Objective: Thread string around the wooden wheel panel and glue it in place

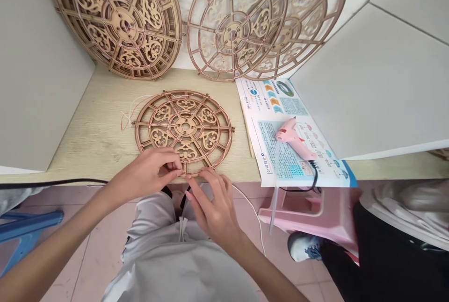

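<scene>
A round brown openwork disc point(185, 126) with scrolled cut-outs lies flat near the table's front edge. Thin pinkish wire point(229, 140) runs along its rings, and loose wire ends point(128, 117) curl off its left side. At the front rim, my left hand point(149, 173) is closed, thumb and fingertips pinched on the thin wire, though the exact contact is tiny. My right hand point(215, 204) is just to the right, fingers apart and slightly bent, fingertips touching the same rim.
Similar discs lean in a stack point(126, 26) and an overlapping pair point(233, 35) at the back. A pink glue gun point(294, 138) lies on a printed sheet point(266, 171) at right. Grey panels point(379, 77) flank both sides. A white cord point(257, 218) hangs below; another person's leg point(368, 255) is beside a pink stool point(329, 218).
</scene>
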A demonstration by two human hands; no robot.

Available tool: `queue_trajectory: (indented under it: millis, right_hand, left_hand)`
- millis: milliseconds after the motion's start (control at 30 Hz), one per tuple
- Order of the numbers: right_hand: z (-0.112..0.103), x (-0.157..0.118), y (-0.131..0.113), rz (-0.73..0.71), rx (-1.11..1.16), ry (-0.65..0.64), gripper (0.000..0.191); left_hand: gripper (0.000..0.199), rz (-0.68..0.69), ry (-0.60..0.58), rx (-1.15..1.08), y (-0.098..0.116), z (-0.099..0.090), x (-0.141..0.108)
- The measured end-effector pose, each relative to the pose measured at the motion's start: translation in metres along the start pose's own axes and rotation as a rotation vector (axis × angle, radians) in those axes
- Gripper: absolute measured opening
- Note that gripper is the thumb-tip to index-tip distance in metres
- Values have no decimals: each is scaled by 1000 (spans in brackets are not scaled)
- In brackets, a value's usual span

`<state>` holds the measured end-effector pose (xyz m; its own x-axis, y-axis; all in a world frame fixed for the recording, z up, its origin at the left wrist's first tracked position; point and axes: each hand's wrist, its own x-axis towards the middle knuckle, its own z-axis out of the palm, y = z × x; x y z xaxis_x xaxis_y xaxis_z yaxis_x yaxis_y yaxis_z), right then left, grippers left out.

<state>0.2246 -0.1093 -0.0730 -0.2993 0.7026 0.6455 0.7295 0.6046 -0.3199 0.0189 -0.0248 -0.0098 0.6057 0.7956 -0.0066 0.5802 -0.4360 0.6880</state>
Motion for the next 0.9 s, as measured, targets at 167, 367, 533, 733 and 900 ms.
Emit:
queue_trajectory:
  millis: [167,367,533,733,900]
  right_hand:
    - [3,-2,-2,62,34,4,33]
    - [6,-4,-3,84,42,14,34]
    - [7,-5,-3,83,36,27,33]
    - [8,-6,-3,81,26,39,33]
    - [8,-5,-4,77,26,52,32]
  left_hand:
    - [20,21,-44,-25,-4,-5,5]
    - [14,62,-152,75,-5,-16,12]
    - [13,82,-78,164,-5,-14,7]
    - [17,154,5,146,-10,-6,0]
    - [18,224,-91,75,-13,-15,10]
